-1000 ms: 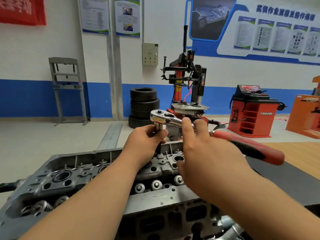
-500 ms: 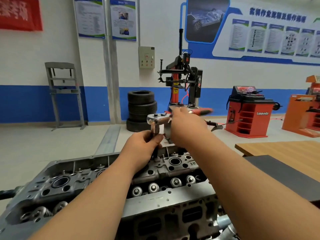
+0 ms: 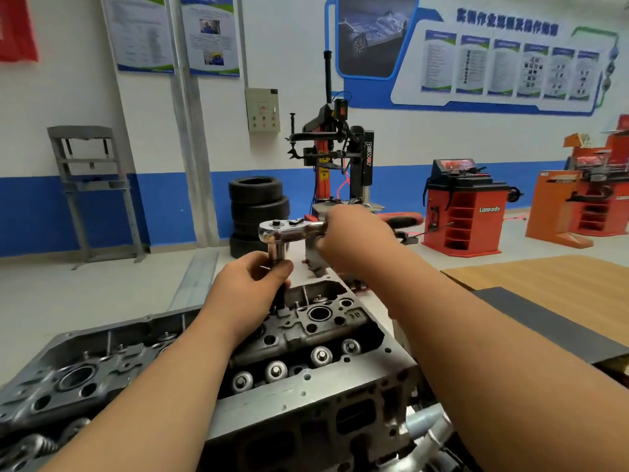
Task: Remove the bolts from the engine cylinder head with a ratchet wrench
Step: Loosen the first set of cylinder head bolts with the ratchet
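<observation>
The engine cylinder head lies across the foreground, a grey casting full of round bores and bolt holes, with a row of shiny valve caps along its near side. At its far right end the chrome ratchet wrench stands on a socket extension that drops into the head. The left hand has its fingers curled round that extension just under the ratchet. The right hand is wrapped round the wrench handle, hiding it.
</observation>
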